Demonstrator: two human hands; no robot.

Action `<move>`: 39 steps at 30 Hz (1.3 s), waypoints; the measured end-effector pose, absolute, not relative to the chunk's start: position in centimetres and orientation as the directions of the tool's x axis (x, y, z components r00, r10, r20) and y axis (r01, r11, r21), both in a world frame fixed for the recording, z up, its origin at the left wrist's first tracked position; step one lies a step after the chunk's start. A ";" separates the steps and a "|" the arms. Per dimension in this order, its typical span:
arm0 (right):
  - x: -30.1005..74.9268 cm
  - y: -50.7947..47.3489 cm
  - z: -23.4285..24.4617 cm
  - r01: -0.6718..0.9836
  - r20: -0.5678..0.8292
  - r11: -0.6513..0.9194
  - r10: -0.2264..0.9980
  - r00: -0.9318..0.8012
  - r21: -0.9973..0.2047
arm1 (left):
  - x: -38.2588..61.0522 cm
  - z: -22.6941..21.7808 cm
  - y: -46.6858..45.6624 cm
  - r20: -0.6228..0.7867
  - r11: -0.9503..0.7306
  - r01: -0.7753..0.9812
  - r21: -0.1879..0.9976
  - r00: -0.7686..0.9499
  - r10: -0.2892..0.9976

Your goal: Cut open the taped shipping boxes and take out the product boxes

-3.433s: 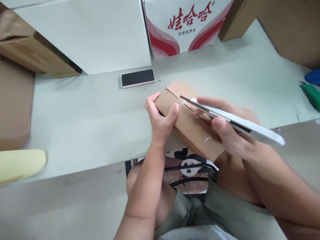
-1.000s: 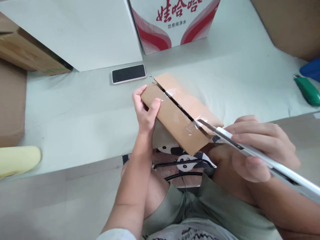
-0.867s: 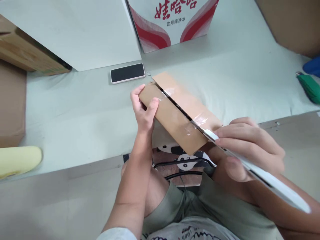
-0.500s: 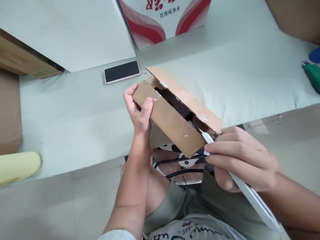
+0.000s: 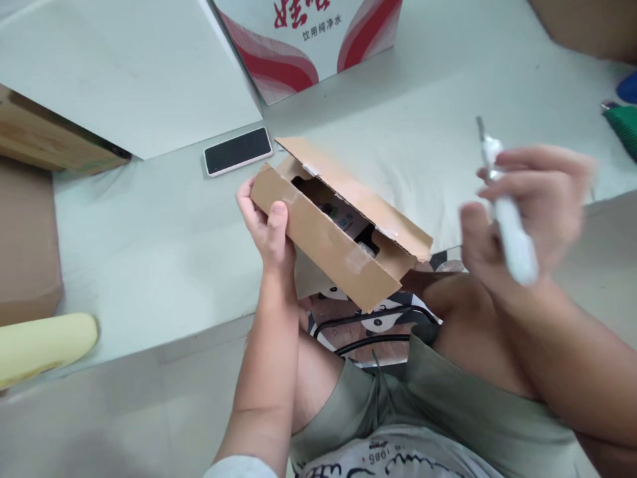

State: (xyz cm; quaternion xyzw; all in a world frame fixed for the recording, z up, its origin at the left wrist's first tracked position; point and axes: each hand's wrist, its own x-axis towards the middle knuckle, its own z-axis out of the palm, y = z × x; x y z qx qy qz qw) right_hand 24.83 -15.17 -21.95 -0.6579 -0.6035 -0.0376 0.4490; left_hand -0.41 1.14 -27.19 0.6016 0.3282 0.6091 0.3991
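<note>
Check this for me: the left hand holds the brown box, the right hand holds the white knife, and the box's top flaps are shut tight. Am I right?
Not quite: the top flaps are open, standing apart in the head view. The left hand does hold the brown box, and the right hand the white knife.

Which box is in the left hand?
The small brown box with parted flaps. The left hand grips it near one end; neither hand touches the other boxes, white or brown.
</note>
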 end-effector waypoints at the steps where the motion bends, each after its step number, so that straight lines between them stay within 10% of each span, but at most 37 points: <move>1: 25.5 -14.6 -22.3 0.854 0.570 0.088 0.779 0.262 -0.513 | -0.5 -27.1 1.2 0.461 -0.457 -0.092 0.885 0.040 0.886; 7: 28.6 -11.4 -28.1 0.841 0.077 -0.229 0.950 0.304 -0.490 | -1.2 -26.6 1.8 0.428 -0.428 -0.069 0.901 -0.017 0.904; 12: 29.6 -10.4 -29.9 0.817 -0.071 -0.227 0.972 0.223 -0.531 | -1.5 -26.3 2.2 0.368 -0.367 -0.078 0.927 -0.007 0.930; 22: 26.0 -12.4 -25.6 0.677 0.477 0.196 0.841 0.256 -0.709 | -3.0 -25.1 0.4 0.585 -0.589 -0.073 0.805 -0.070 0.808; 27: 24.0 -13.0 -23.0 0.694 0.762 0.515 0.643 0.076 -0.504 | -4.5 -22.7 -1.4 0.731 -0.729 -0.064 0.681 0.114 0.673; 33: 22.4 -14.4 -21.1 0.754 0.751 0.591 0.628 -0.204 -0.289 | -5.8 -21.6 -1.7 0.425 -0.410 -0.137 0.902 0.457 0.781; 39: 22.6 -14.6 -21.8 0.793 0.735 0.537 0.655 -0.176 -0.288 | -5.6 -21.4 -1.8 0.442 -0.451 -0.076 0.889 0.402 0.802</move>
